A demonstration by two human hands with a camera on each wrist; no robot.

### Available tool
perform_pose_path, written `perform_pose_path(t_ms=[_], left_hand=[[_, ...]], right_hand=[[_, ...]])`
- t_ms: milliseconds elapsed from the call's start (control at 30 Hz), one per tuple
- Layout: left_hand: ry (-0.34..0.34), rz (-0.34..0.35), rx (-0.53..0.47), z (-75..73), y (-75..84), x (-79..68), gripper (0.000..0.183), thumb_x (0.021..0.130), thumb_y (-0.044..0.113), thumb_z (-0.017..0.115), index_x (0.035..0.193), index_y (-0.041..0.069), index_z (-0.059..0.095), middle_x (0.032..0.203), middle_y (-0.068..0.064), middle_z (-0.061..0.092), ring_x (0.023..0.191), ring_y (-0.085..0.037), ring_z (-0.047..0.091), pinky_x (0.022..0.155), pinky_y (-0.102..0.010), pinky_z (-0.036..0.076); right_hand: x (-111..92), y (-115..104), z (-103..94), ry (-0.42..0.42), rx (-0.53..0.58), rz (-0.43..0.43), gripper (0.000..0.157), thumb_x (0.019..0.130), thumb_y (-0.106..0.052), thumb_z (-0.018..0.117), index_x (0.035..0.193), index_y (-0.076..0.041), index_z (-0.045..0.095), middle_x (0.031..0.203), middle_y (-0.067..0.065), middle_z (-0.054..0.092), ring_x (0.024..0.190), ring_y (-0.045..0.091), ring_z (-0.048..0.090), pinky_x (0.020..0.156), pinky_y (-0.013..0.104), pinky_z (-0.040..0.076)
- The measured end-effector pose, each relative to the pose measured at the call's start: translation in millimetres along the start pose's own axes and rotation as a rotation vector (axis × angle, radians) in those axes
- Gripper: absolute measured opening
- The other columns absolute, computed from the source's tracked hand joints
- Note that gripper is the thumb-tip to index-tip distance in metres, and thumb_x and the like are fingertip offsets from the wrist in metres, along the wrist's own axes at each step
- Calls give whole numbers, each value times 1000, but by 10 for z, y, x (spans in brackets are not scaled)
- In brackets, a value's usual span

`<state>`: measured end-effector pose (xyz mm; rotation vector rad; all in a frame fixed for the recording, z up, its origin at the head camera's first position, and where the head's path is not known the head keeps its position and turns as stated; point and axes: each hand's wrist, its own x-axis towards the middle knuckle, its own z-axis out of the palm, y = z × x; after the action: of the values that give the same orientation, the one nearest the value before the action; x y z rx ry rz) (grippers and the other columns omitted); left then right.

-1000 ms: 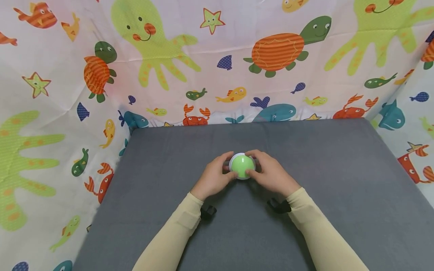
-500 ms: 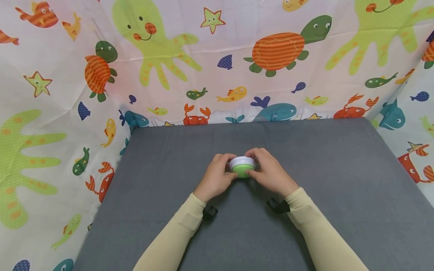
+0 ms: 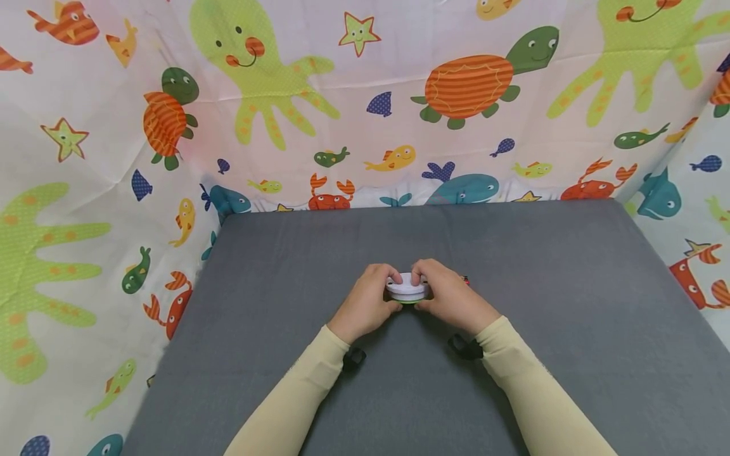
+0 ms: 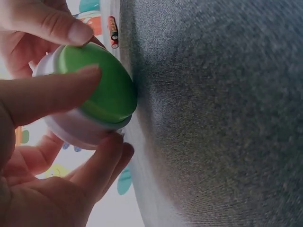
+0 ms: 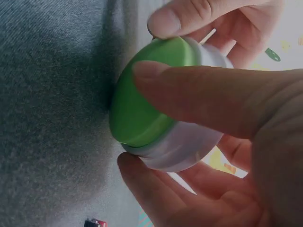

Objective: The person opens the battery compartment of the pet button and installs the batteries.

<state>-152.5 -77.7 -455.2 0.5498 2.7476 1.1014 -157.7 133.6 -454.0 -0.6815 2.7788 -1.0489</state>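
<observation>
Sea-creature cloth (image 3: 393, 69) borders a grey table (image 3: 399, 405) that stretches widely either side; its far edge lies well apart from the hands. The left hand (image 3: 371, 303) and right hand (image 3: 456, 296) hold a green-domed white disc (image 3: 407, 293), thumbs on green, other fingers around the white rim, the surest hold. It looks light, stiff, slippery. Small batteries (image 4: 112, 28) lie nearby.
</observation>
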Motion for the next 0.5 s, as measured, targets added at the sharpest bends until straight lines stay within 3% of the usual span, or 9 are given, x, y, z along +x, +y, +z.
perform_pose_path(t_ms=[200,500], left_hand=[[-61,-26,7,2,-25,7,45,88,26,93,121,13,64,119,-3,67,102,-19,62,91,-35,53],[-33,27,54,54,-68,24,45,89,25,92,121,13,63,137,-7,63,116,-22,61,99,-37,54]], right_hand=[[-8,10,61,-17,-62,-34,36,85,8,83,97,-11,55,132,13,60,114,29,59,88,37,54],[-72,-85,-76,-80,-97,-45,25,91,-13,81,110,-14,65,159,23,53,143,40,56,107,54,55]])
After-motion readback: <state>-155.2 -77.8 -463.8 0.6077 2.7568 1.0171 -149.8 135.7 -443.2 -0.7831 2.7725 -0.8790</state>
